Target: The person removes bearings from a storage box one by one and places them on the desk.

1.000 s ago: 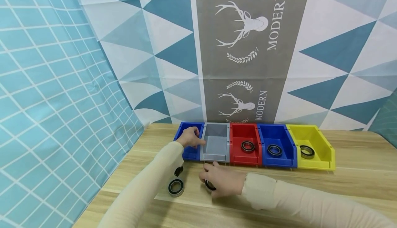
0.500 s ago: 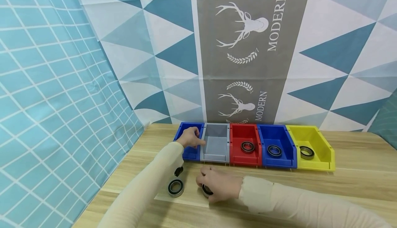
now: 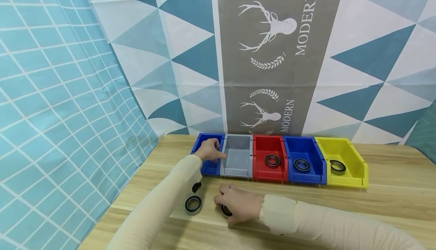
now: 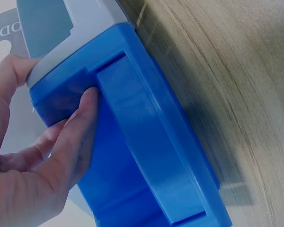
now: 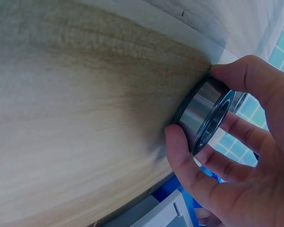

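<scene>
My left hand (image 3: 208, 150) is at the leftmost blue bin (image 3: 210, 170). In the left wrist view it pinches the side wall where this bin meets the grey bin (image 3: 238, 161), fingers inside the blue one and thumb over on the grey side. In front of the bins, my right hand (image 3: 242, 203) holds a ball bearing (image 5: 199, 111) by its outer rim between thumb and fingertips, low over the wooden table. From the head view that bearing is partly covered by the hand. Another bearing (image 3: 187, 206) lies flat on the table to its left.
The row continues rightward with a red bin (image 3: 262, 144), a second blue bin (image 3: 299, 148) and a yellow bin (image 3: 354, 163), each with one bearing inside. Behind the wooden table (image 3: 395, 204) hangs a patterned cloth (image 3: 190, 53); a blue checked cloth (image 3: 61, 110) hangs at left.
My right hand has slid a little left and toward me together with the bearing. The left hand has stayed at the blue bin's wall.
</scene>
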A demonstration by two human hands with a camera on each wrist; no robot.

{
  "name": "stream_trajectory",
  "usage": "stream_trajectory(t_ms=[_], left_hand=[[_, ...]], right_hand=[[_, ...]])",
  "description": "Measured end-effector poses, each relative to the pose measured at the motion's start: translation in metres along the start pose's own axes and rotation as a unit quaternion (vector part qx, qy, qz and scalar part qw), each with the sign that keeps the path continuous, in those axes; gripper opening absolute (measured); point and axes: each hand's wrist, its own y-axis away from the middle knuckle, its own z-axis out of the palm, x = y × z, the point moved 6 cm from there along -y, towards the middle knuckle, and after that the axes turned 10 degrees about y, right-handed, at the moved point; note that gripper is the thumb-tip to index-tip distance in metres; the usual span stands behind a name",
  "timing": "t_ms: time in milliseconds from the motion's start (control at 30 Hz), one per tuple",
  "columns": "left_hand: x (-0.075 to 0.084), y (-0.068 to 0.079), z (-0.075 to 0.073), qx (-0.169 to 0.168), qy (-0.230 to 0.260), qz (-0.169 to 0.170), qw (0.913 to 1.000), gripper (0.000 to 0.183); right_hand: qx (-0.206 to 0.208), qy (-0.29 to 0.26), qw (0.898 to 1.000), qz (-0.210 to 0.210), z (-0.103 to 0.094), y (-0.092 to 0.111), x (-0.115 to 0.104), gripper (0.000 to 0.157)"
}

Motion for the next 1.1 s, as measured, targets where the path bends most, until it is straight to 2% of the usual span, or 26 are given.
stream_trajectory(t_ms=[767,1100], left_hand=[[-0.002,0.0011,0.0013,0.005,-0.003,0.011,0.9999,0.036],[-0.0021,0.0003,0.0007,0.009,0.002,0.01,0.9999,0.036]], right_hand=[[-0.001,-0.014,1.0,0.008,0.0023,-0.0005,0.0003,0.04],[-0.012,-0.018,0.999,0.038,0.0051,0.0056,0.0028,0.044]])
